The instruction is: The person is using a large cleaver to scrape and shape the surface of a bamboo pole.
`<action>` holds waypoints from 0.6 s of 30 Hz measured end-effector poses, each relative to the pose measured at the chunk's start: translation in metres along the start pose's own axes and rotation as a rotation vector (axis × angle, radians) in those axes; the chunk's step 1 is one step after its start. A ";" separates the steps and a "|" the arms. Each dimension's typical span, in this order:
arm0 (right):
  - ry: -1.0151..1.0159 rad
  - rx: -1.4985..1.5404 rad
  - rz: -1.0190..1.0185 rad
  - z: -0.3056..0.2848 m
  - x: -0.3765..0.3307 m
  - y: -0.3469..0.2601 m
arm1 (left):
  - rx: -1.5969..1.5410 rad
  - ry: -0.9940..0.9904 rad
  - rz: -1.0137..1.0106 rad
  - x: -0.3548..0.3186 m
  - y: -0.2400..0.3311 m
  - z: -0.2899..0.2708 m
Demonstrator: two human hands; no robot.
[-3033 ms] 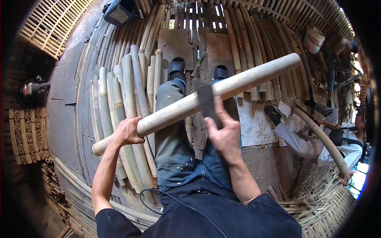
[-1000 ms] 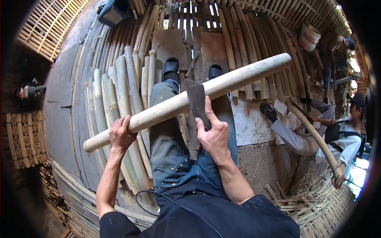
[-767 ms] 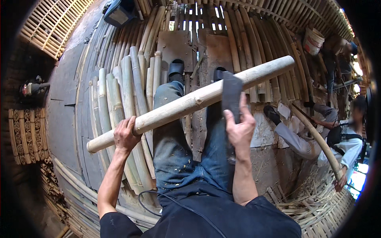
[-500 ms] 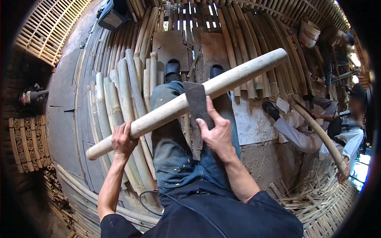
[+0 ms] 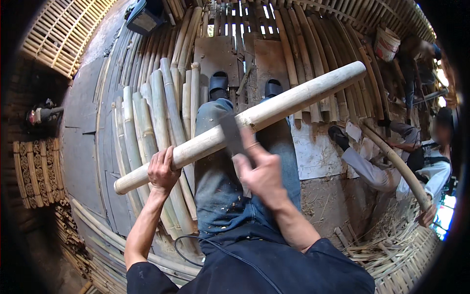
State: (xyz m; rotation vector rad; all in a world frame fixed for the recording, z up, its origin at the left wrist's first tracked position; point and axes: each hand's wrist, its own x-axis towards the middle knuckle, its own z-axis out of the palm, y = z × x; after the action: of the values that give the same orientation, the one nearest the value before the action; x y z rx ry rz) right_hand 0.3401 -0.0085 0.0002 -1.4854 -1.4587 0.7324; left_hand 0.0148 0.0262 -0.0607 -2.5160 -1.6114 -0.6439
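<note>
A pale, thick bamboo pole point(image 5: 303, 99) lies slantwise across my thighs, its near end low at the left and its far end up at the right. My left hand point(image 5: 164, 169) wraps round it near the left end. In my right hand point(image 5: 264, 179) is a broad, dark-bladed knife point(image 5: 231, 133), laid across the middle of the pole. The index finger stretches along the blade, and the hand is smeared by motion. The handle is hidden by the fingers.
Rows of bamboo poles point(image 5: 159, 105) lie at the left, and more line the back right. A person point(image 5: 435, 164) sits at the right holding a curved bamboo pole point(image 5: 396, 161). Bamboo strips point(image 5: 391, 257) heap up at lower right. A white bucket point(image 5: 387, 44) stands behind.
My right hand and the knife have moved a little left along the pole, and the blade has turned and blurred. My left hand keeps its hold. The whole view has shifted slightly.
</note>
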 end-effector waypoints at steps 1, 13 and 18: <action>0.000 0.008 0.170 -0.028 0.013 -0.011 | 0.015 0.016 0.002 -0.004 -0.001 0.000; 0.137 0.084 0.264 -0.055 0.020 0.019 | 0.066 0.038 0.019 -0.005 -0.005 -0.001; 0.072 0.073 0.167 -0.036 0.012 0.013 | 0.072 0.033 0.040 0.003 0.011 -0.002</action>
State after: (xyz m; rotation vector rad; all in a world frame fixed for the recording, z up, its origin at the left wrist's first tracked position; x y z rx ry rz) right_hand 0.3795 -0.0026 0.0054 -1.5746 -1.2520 0.8152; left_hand 0.0244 0.0230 -0.0559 -2.4660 -1.5410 -0.6082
